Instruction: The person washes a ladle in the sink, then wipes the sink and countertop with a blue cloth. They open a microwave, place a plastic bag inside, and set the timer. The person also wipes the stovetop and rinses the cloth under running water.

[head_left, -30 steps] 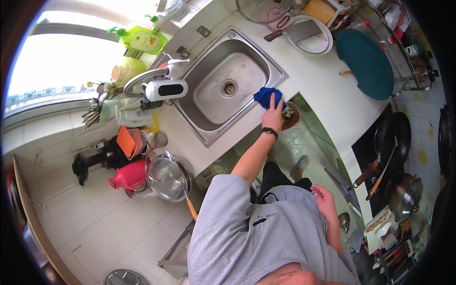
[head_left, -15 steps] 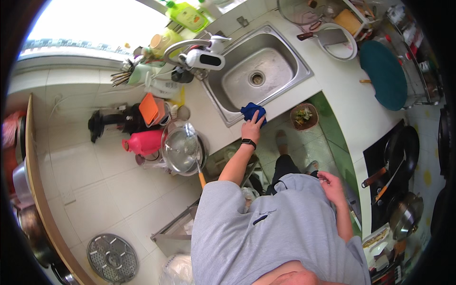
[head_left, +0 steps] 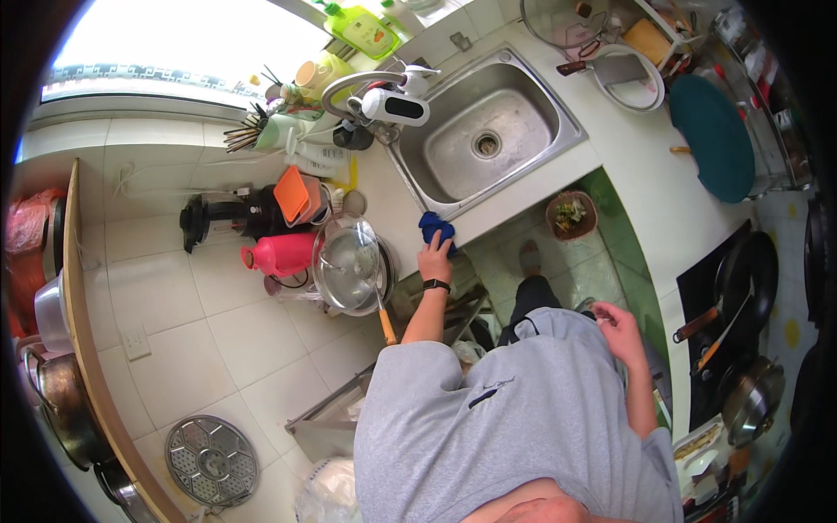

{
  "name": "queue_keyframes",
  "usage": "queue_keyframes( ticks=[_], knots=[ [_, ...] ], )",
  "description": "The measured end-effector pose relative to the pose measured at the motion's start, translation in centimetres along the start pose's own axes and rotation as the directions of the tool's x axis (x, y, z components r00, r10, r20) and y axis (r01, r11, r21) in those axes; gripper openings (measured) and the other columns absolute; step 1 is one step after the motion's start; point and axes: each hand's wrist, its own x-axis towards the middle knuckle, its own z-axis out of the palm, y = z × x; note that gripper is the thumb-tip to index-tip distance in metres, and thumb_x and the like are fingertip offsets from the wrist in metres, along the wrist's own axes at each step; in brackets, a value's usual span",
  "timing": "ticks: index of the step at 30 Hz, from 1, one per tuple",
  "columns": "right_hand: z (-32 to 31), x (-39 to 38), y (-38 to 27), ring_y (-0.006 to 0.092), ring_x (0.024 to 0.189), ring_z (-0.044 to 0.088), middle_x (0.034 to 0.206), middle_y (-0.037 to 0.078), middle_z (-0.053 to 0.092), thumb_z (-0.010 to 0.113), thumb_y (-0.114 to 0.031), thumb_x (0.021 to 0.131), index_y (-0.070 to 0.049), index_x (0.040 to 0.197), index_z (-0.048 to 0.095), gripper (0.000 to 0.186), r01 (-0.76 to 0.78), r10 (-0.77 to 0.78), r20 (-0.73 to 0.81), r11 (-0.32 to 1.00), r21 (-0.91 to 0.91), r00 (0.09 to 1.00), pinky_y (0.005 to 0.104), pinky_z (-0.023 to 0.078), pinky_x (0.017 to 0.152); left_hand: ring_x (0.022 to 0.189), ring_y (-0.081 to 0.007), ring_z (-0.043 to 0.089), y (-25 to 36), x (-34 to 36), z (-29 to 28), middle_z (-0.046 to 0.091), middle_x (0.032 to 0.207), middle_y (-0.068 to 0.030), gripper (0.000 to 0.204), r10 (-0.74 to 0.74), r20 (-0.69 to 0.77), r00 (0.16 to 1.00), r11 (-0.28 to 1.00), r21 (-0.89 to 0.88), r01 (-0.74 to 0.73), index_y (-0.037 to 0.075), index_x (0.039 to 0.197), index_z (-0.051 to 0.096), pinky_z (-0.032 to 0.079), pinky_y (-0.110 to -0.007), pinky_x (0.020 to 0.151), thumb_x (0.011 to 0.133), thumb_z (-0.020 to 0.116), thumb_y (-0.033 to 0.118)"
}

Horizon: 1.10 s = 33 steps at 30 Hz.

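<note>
My left hand (head_left: 432, 264), with a dark band on its wrist, presses a bunched blue cloth (head_left: 437, 230) onto the white counter. The cloth lies at the counter's front edge, just off the near left corner of the steel sink (head_left: 520, 167). Beside my waist on the right hangs my right hand (head_left: 621, 333), its fingers loosely bent and apart, with nothing in it. The sink basin holds no dishes, and its drain shows in the bottom. Over its left rim reaches a white faucet (head_left: 397, 106) with a dark display.
Left of the cloth are a glass-lidded pot (head_left: 349, 266), a pink kettle (head_left: 283, 254) and orange containers (head_left: 296, 193). A scrap basket (head_left: 571, 215) sits below the counter. To the right are a plate with a cleaver (head_left: 621, 71), a green board (head_left: 711, 131) and a black pan (head_left: 751, 270).
My left hand and the cloth have moved left along the sink's near rim, past its corner. The whole view has shifted slightly. My right hand stays by my waist.
</note>
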Motion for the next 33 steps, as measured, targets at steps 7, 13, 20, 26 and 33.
queue_keyframes(
  ticks=[7, 13, 20, 26, 33],
  knots=[
    [0.3, 0.9, -0.9, 0.0183, 0.105, 0.069, 0.116, 0.011, 0.073, 0.063, 0.001, 0.090, 0.000, 0.125, 0.066, 0.035, -0.027, 0.027, 0.007, 0.999, 0.041, 1.000, 0.0322, 0.053, 0.093, 0.140, -0.0538, 0.032, 2.1, 1.0, 0.5, 0.035, 0.158, -0.0252, 0.062, -0.364, -0.212, 0.907, 0.931, -0.127, 0.343, 0.017, 0.135, 0.063, 0.031, -0.063, 0.112, 0.073, 0.069, 0.016],
    [0.9, 1.8, -1.9, 0.0178, 0.106, 0.068, 0.116, 0.011, 0.073, 0.062, 0.001, 0.092, 0.001, 0.125, 0.066, 0.033, -0.095, 0.096, 0.029, 0.995, -0.027, 0.995, 0.0316, 0.053, 0.095, 0.144, -0.0525, 0.028, 1.6, 2.2, 5.0, 0.031, 0.161, -0.0238, 0.053, -0.554, -0.204, 0.807, 0.831, -0.080, 0.550, 0.024, 0.150, 0.049, 0.025, -0.067, 0.114, 0.098, 0.058, 0.028],
    [2.0, 3.4, -4.1, 0.0181, 0.107, 0.068, 0.116, 0.013, 0.073, 0.061, 0.001, 0.093, 0.003, 0.125, 0.065, 0.032, -0.193, 0.192, 0.019, 0.981, 0.010, 0.981, 0.0302, 0.053, 0.093, 0.146, -0.0517, 0.026, -2.9, 9.4, 6.9, 0.027, 0.162, -0.0269, 0.050, -0.769, -0.305, 0.562, 0.627, -0.187, 0.757, 0.023, 0.151, 0.048, 0.024, -0.064, 0.115, 0.101, 0.052, 0.020],
    [2.9, 4.8, -4.7, 0.0185, 0.107, 0.068, 0.116, 0.012, 0.073, 0.061, 0.001, 0.093, 0.002, 0.126, 0.065, 0.033, -0.266, 0.266, -0.007, 0.964, 0.001, 0.964, 0.0309, 0.053, 0.094, 0.140, -0.0512, 0.034, -10.1, 18.7, 7.1, 0.036, 0.155, -0.0283, 0.049, -0.693, -0.397, 0.602, 0.710, -0.231, 0.665, 0.020, 0.144, 0.054, 0.028, -0.062, 0.113, 0.095, 0.057, 0.015],
    [4.0, 5.2, -4.9, 0.0195, 0.108, 0.069, 0.117, 0.013, 0.072, 0.061, 0.002, 0.092, 0.002, 0.127, 0.065, 0.034, -0.317, 0.316, -0.015, 0.948, -0.014, 0.949, 0.0311, 0.052, 0.094, 0.137, -0.0465, 0.041, -15.4, 25.0, 7.3, 0.043, 0.149, -0.0306, 0.049, -0.600, -0.490, 0.633, 0.800, -0.366, 0.475, 0.004, 0.139, 0.055, 0.032, -0.054, 0.115, 0.090, 0.055, 0.004]
  ],
)
